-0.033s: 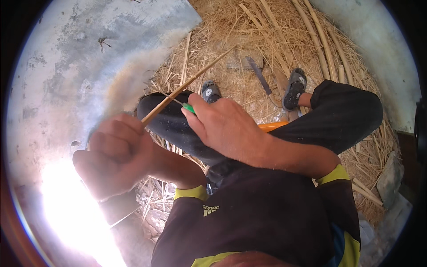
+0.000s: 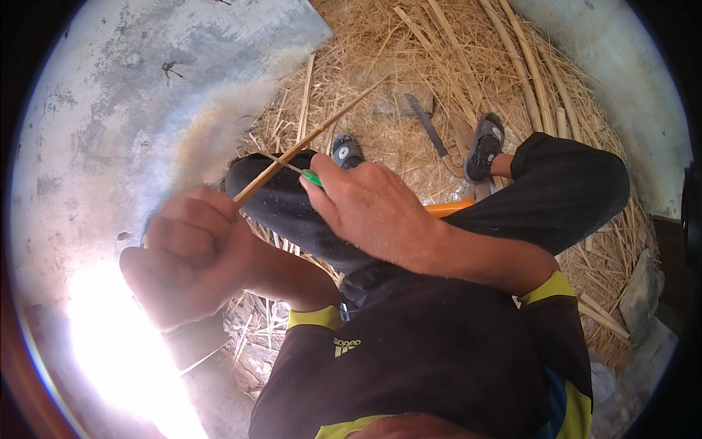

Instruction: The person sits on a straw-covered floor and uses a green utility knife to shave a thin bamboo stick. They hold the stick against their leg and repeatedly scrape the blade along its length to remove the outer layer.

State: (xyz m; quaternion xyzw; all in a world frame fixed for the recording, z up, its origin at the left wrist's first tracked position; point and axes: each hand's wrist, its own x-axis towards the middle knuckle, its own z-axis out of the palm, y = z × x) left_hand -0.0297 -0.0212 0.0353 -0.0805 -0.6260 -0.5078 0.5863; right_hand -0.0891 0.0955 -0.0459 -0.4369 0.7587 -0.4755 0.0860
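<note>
Across the raised knee in dark trousers, I log the thin pale-yellow split cane strip lying slantwise, its far end pointing out over the heap of dry straw and cut cane stalks.

Left hand: curled into a fist, pinching the strip's near end between thumb and fingers. Right hand: closed over a green-handled small knife; its thin blade meets the strip just beside the left knuckles.

Risk, my judgement:
- Blade sits close to the left fingers and over the knee; a slip along the smooth strip could cut either.
- Strip is slender and held only at one end; too much pressure could snap or split it off-line.
- Glare at lower left washes out the concrete floor, so I cannot judge the grip there.

Also noted: a long dark-bladed chopping knife lies in the straw near the grey sandals, well apart from both hands.
</note>
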